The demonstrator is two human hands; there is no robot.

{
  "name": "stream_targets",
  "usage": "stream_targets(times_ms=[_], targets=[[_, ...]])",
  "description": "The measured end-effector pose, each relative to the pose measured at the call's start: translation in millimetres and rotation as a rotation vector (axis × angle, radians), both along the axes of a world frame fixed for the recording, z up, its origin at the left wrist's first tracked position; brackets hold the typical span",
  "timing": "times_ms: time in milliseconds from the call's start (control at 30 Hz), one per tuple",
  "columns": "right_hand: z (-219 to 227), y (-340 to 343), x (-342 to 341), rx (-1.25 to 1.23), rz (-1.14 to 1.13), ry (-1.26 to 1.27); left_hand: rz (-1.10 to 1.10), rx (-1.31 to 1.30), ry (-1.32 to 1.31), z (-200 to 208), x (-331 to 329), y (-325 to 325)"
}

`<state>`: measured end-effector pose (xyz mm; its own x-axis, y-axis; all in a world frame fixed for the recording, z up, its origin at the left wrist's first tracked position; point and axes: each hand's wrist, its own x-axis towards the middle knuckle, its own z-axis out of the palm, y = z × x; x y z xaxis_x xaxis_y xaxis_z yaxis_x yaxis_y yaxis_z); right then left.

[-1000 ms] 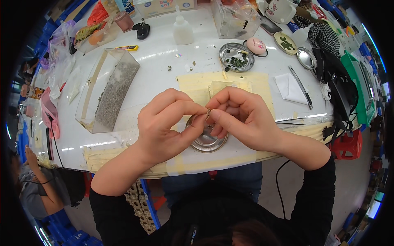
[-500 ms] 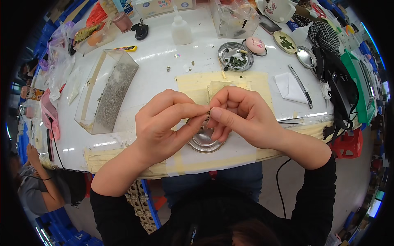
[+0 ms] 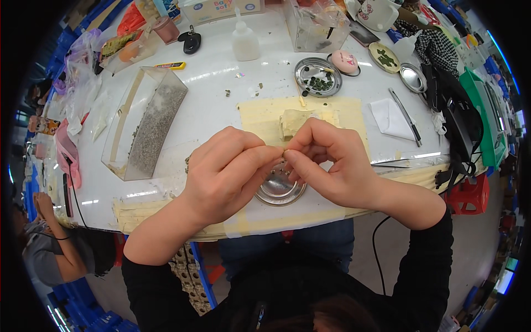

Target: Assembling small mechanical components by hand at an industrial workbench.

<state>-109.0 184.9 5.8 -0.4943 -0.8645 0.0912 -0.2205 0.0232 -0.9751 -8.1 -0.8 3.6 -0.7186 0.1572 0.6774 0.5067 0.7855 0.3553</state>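
Note:
My left hand [image 3: 229, 174] and my right hand [image 3: 336, 166] meet fingertip to fingertip, each in a pinch. Whatever sits between the fingertips is too small and too covered to name. Just under them lies a round metal dish [image 3: 281, 195], partly hidden by my hands, with a few small bits in it. Beyond my right hand a pale yellow wrapped block [image 3: 296, 120] rests on yellow taped paper [image 3: 260, 109]. Farther off stands a metal dish [image 3: 300, 70] holding several small dark green pieces.
To the left lies a clear box [image 3: 156, 126] of grey granules. A white squeeze bottle [image 3: 244, 43] stands at the back. On the right are a folded white cloth [image 3: 387, 117], a black pen [image 3: 405, 117] and a green tray [image 3: 487, 119]. Another person's arm [image 3: 61, 238] shows at far left.
My left hand has turned slightly, its fingers drawing closer together. The right hand has shifted a little, and more of the yellow wrapped block shows. The fingertips stay together.

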Motion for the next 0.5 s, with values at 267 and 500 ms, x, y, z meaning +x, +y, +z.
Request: stream_targets(times_ms=[267, 500], targets=[[7.0, -3.0, -7.0, -0.046, 0.153, -0.629, -0.180, 0.388, -0.207, -0.9, -2.4, -9.0], [3.7, -2.9, -8.9, -0.063, 0.185, -0.669, -0.320, 0.808, -0.430, -6.1, -1.1, -3.8]])
